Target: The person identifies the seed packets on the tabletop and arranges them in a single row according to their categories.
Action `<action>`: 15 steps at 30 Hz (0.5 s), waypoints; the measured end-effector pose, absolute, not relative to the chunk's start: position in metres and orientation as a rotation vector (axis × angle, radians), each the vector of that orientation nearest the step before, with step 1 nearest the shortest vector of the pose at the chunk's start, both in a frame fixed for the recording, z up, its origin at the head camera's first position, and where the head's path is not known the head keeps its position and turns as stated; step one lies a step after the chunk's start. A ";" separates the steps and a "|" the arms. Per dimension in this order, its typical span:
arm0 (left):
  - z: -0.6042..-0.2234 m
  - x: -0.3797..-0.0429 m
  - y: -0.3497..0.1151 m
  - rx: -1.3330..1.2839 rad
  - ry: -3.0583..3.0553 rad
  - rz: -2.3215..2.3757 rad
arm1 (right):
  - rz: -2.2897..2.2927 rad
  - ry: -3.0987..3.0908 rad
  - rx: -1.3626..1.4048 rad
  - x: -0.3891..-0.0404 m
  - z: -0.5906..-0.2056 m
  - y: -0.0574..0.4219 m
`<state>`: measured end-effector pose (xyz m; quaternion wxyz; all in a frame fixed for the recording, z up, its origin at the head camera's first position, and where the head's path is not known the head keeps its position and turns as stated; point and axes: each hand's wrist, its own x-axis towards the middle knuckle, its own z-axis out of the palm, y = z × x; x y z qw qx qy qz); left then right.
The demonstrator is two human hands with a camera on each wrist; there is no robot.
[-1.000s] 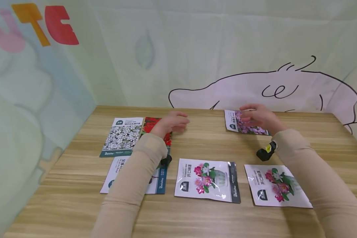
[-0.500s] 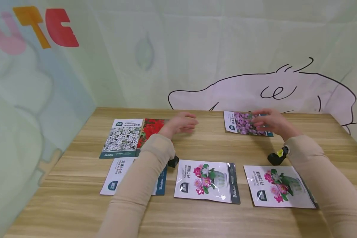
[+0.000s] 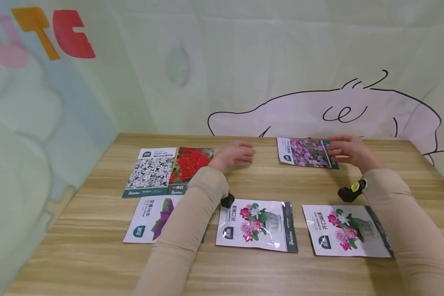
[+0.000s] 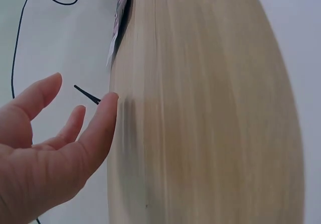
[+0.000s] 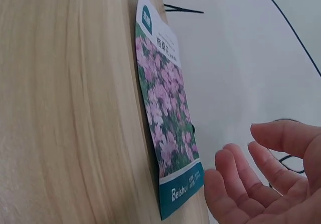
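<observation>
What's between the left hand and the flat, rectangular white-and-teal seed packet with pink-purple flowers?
Just bare, light-brown wood-grain tabletop: in the head view, no item shows between the left hand and the pink-purple-flowered packet.

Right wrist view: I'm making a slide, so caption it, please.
Right hand beside a pink-flowered Beishu seed packet lying on a wood-grain table.

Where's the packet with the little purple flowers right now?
In the head view, the purple-flower packet lies near the back edge of the table, right of centre, with the right hand beside its right end.
</observation>
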<state>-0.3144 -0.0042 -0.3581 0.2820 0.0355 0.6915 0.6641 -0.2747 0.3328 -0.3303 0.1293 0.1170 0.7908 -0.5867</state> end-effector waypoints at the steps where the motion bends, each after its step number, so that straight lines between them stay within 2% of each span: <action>1: -0.359 -0.315 -0.002 0.093 1.844 1.782 | -1.712 2.294 0.355 -0.275 -0.331 0.336; 15: -0.349 -0.304 0.034 0.086 1.750 1.844 | -1.727 2.360 0.505 -0.276 -0.340 0.352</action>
